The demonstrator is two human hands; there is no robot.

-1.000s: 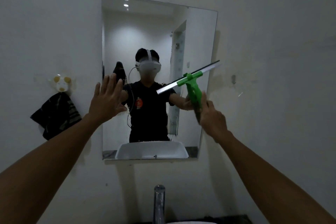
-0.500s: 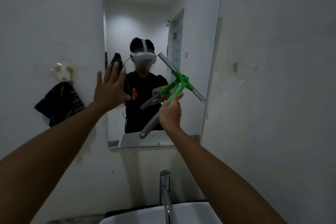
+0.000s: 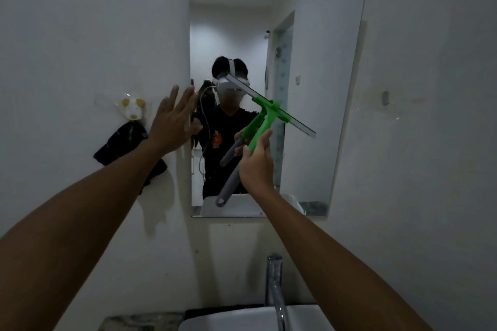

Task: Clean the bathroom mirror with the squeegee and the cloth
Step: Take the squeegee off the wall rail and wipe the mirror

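Observation:
A rectangular mirror hangs on the white wall. My right hand grips the green squeegee by its handle, whose grey end sticks out below my hand. The blade lies against the middle of the glass, slanting down to the right. My left hand is flat with fingers spread, resting at the mirror's left edge. A dark cloth hangs from a hook on the wall, left of the mirror.
A chrome tap rises from a white basin below the mirror. A small round hook holder sits above the dark cloth. A small metal hook is on the wall at the right.
My right hand swung the squeegee from the mirror's right edge to its middle and turned the blade to slope the other way. My view moved closer and shifted. My left hand stayed at the left edge.

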